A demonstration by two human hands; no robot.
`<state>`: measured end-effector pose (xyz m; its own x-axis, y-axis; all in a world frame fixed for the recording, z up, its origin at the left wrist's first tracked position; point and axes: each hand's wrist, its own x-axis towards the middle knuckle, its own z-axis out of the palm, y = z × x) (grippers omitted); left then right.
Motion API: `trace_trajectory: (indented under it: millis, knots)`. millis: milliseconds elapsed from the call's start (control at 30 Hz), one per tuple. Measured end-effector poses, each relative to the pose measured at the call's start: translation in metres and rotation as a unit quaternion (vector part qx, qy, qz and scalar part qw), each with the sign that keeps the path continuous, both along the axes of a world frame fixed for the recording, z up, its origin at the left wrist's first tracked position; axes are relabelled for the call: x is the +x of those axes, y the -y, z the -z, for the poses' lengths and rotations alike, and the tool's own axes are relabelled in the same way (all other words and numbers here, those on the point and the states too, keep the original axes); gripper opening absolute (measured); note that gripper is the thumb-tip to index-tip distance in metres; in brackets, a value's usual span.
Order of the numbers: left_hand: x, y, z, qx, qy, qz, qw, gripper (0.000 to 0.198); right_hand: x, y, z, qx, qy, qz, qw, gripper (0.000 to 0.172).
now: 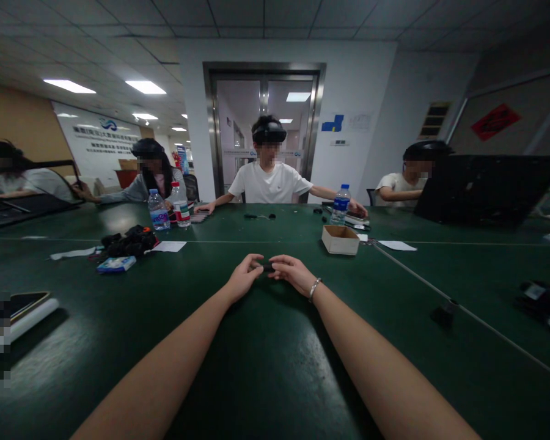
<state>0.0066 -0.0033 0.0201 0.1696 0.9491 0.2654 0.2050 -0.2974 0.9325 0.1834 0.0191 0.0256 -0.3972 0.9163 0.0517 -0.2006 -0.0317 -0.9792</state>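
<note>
A small black object (268,267) is left of the open box (340,245) on the green bench (275,354). The right hand's (296,273) grip pinches it; the left hand (245,278) curls at its other end, whether pinching I cannot tell.

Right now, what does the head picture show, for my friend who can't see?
The left hand and right hand meet at a small dark thing over a green table. Beyond are an open box, a bottle and a white-shirted person.
</note>
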Motion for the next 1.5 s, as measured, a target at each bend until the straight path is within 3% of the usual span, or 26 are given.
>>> trace_trajectory:
  millis: [433,667,967,1500]
  knots:
    - [-0.0015,0.0014,-0.0011,-0.001,-0.009,0.024,1.000,0.031,0.0000,-0.0001,0.0001,0.001,-0.001,0.000,1.000,0.025]
    - [-0.0016,0.0046,-0.0043,0.005,-0.016,-0.010,1.000,0.033,-0.0001,0.0007,-0.0010,-0.002,-0.001,0.004,1.000,0.024]
    - [-0.0018,-0.0036,0.0051,0.017,-0.025,0.015,0.999,0.034,-0.0013,0.0024,-0.0019,0.000,-0.005,0.005,1.000,0.023]
    - [-0.0024,0.0012,-0.0011,0.021,-0.005,-0.031,0.999,0.023,0.0014,-0.0023,0.0023,0.007,-0.002,-0.003,1.000,0.026]
